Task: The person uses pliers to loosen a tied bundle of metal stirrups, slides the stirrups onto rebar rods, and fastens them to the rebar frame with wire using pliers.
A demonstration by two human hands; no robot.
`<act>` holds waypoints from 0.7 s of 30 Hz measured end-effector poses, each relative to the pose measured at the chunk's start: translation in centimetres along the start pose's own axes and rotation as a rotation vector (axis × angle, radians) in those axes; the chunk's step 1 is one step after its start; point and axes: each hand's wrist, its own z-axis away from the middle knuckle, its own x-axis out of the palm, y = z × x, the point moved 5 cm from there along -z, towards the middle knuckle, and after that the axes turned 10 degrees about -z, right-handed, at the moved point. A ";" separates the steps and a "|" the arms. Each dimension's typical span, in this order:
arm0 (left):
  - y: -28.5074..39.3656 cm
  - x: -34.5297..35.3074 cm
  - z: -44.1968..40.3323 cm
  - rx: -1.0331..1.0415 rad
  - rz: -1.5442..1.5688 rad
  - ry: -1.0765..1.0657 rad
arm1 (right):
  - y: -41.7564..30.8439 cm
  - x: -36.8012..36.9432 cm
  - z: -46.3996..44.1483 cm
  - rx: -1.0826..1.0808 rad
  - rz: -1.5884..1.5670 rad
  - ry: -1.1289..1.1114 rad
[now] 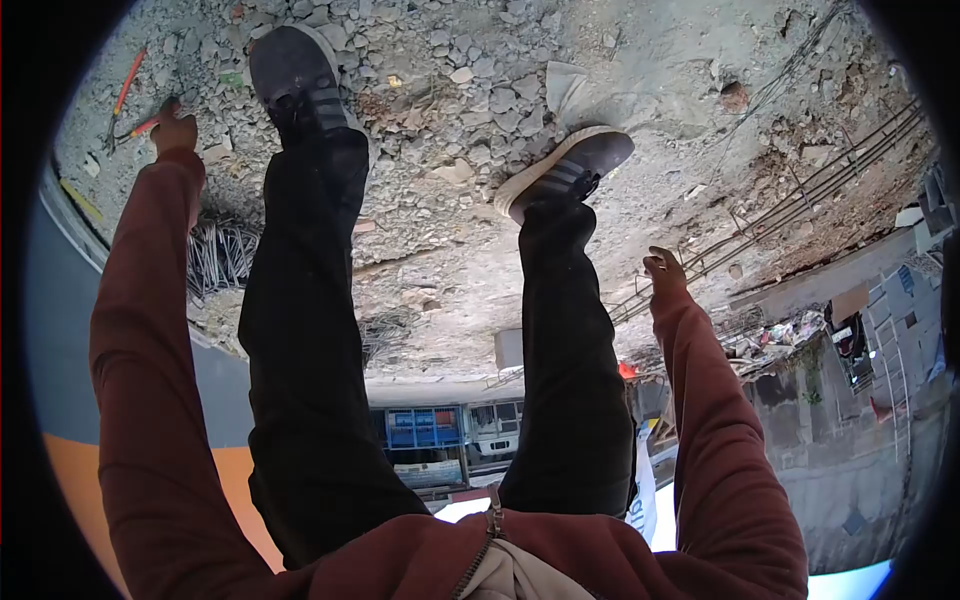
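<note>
My left hand (174, 133), at the upper left, is closed around one red handle of what look like bolt cutters (124, 88). Their other red handle slants away over the rubble, and the hand hides part of the tool. My right hand (664, 272) hangs at the right with its fingers loosely bent and apart, and I see nothing in it. Long thin steel bars (800, 192) run past that hand; whether it touches them I cannot tell. Near my left forearm lies a bundle of cut metal rods (222, 255).
Broken concrete rubble (450, 120) covers the ground around my left shoe (298, 85) and right shoe (570, 168). Loose wires (790, 75) lie at the upper right. A truck (493, 432) stands behind my legs, and scattered debris (775, 340) lies at the right.
</note>
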 end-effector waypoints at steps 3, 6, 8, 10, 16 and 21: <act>0.8 -1.9 1.4 0.046 -0.362 0.042 | 7.7 1.0 2.7 0.225 -0.095 -0.018; 1.0 -6.0 4.6 -0.104 -0.801 -0.053 | 10.6 2.8 7.4 0.325 -0.079 -0.081; -3.4 -5.7 3.4 0.051 -0.933 -0.042 | 10.8 4.8 9.9 0.432 -0.272 -0.127; -8.2 -6.3 2.0 0.009 -0.821 -0.135 | 10.0 5.8 11.7 0.401 -0.261 -0.190; -9.2 -11.0 1.9 -0.320 0.262 -0.342 | 5.9 8.4 13.8 0.308 -0.370 -0.264; -1.4 -14.1 -0.6 0.056 -0.376 -0.167 | 5.4 7.0 14.5 0.292 -0.504 -0.188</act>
